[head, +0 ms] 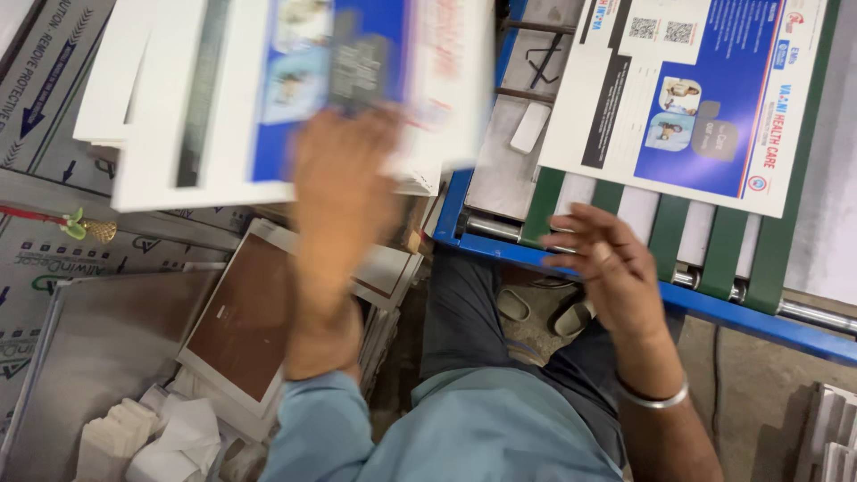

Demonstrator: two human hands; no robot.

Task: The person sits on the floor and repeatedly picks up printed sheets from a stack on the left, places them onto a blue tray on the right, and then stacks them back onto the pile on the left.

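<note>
My left hand [344, 178] is raised and blurred, gripping the lower edge of a large flat printed carton sheet [268, 89], white with a blue picture panel, held over a stack at upper left. My right hand [607, 268] hovers with fingers spread and empty at the front edge of a blue-framed conveyor [625, 277] with green belts. A second printed carton sheet [687, 89], white and blue, lies flat on the conveyor belts beyond my right hand, apart from it. A silver bangle sits on my right wrist.
A brown-and-white flat board [241, 321] leans below the held sheet. Grey metal-faced panels [98, 357] and crumpled white paper [170, 437] lie at lower left. Sandals [544, 312] rest on the floor under the conveyor. White stacked pieces [835, 437] sit at lower right.
</note>
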